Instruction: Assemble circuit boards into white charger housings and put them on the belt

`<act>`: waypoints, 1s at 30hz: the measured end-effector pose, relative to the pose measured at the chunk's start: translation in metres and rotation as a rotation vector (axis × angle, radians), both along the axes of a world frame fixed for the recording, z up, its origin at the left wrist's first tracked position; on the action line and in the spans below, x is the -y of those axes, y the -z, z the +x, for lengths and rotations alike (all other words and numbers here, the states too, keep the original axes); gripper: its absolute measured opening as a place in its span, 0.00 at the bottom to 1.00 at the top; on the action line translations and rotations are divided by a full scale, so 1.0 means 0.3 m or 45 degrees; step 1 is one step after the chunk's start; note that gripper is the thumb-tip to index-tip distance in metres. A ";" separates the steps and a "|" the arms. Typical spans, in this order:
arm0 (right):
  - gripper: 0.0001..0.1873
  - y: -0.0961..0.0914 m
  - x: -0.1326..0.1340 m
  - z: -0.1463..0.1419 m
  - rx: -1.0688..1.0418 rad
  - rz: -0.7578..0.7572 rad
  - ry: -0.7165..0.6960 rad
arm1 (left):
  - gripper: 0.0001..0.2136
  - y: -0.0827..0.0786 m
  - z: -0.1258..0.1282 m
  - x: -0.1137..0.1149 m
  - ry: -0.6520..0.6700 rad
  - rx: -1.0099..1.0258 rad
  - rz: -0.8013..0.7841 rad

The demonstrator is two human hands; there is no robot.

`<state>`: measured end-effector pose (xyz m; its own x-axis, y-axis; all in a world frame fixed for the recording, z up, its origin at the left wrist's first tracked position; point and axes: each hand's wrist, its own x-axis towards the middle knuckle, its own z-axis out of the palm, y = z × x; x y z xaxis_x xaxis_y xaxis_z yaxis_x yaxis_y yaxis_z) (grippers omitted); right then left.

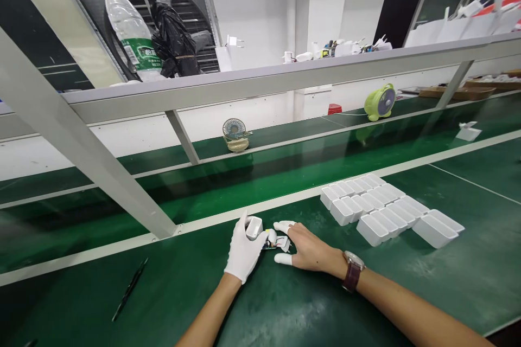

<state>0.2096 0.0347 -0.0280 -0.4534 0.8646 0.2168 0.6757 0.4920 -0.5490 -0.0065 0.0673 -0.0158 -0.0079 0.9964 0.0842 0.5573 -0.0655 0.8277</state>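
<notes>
My left hand (243,252), in a white glove, grips a small white plastic housing (254,229) between thumb and fingers. Right beside it, a small circuit board (269,244) with white parts and thin wires lies between my two hands, close to the left thumb. My right hand (305,246) wears white finger cots on its thumb and finger. Those fingertips are spread apart around a white plug part (283,243) at the board's right end; whether they touch it I cannot tell.
Rows of white plastic housings (372,206) stand on the green bench to the right. A black pen-like tool (130,290) lies at left. A slanted metal post (122,190) rises before the green conveyor belt (285,165). Small fans (235,133) stand beyond; a shelf (252,84) crosses above.
</notes>
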 end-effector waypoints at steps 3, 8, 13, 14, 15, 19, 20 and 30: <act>0.26 0.039 -0.008 -0.003 -0.078 0.088 -0.005 | 0.40 -0.006 0.002 -0.002 0.059 0.011 0.010; 0.29 0.055 -0.014 0.049 -0.160 0.197 -0.011 | 0.43 -0.014 -0.004 -0.008 0.249 -0.002 -0.020; 0.32 0.062 -0.011 0.077 -0.225 0.170 -0.005 | 0.41 -0.037 -0.022 -0.019 0.415 -0.009 -0.120; 0.32 0.062 -0.010 0.074 -0.242 0.144 0.004 | 0.40 -0.042 -0.025 -0.021 0.432 -0.013 -0.141; 0.32 0.060 -0.009 0.070 -0.267 0.124 0.014 | 0.39 -0.046 -0.027 -0.022 0.441 -0.026 -0.154; 0.33 0.037 -0.004 0.059 -0.417 0.126 0.038 | 0.38 -0.058 -0.022 -0.014 0.398 -0.145 -0.113; 0.34 0.029 -0.002 0.058 -0.447 0.138 0.041 | 0.38 -0.060 -0.018 -0.010 0.383 -0.176 -0.085; 0.38 -0.024 0.043 0.045 -0.584 0.217 -0.018 | 0.40 -0.068 0.006 0.038 0.222 -0.179 -0.068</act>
